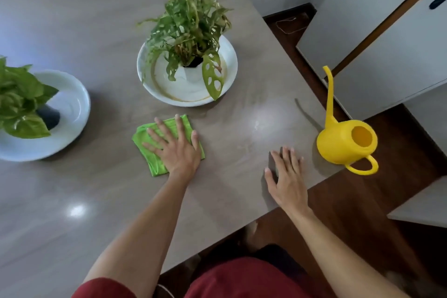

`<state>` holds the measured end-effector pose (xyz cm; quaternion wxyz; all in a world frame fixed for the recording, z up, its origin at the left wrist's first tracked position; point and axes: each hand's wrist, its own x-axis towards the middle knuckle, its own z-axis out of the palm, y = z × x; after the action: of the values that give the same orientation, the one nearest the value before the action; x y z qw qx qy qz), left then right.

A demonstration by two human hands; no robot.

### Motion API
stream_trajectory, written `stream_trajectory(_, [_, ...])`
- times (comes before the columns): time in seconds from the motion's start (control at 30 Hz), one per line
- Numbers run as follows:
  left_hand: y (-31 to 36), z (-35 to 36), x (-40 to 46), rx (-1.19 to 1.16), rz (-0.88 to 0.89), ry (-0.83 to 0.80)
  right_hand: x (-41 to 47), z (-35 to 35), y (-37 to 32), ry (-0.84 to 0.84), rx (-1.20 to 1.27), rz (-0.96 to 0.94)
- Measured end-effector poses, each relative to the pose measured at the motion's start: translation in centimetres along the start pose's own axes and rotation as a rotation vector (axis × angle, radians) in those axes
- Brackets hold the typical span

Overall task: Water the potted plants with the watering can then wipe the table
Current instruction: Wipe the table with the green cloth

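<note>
A folded green cloth lies on the grey table. My left hand presses flat on the cloth, fingers spread. My right hand rests flat on the table near its right edge, holding nothing. The yellow watering can stands upright at the right edge, spout pointing away, handle overhanging. A plant with holed leaves grows from a white pot in a white saucer beyond the cloth. A broad-leaved plant in a dark pot sits on a white saucer at the left.
The table's right edge runs diagonally from the far centre to the near centre. Dark wooden floor lies beyond it. White cabinets with black handles stand at the right. My red-clothed lap sits at the bottom.
</note>
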<state>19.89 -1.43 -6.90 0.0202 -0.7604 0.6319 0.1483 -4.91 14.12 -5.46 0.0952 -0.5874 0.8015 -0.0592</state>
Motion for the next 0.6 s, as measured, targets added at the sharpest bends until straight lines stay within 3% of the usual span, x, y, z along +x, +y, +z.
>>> stream_trajectory(0.6, [19.8, 2.7, -0.5, 0.019, 0.095, -0.021, 1.3, -1.0, 7.6, 0.107, 0.114, -0.175])
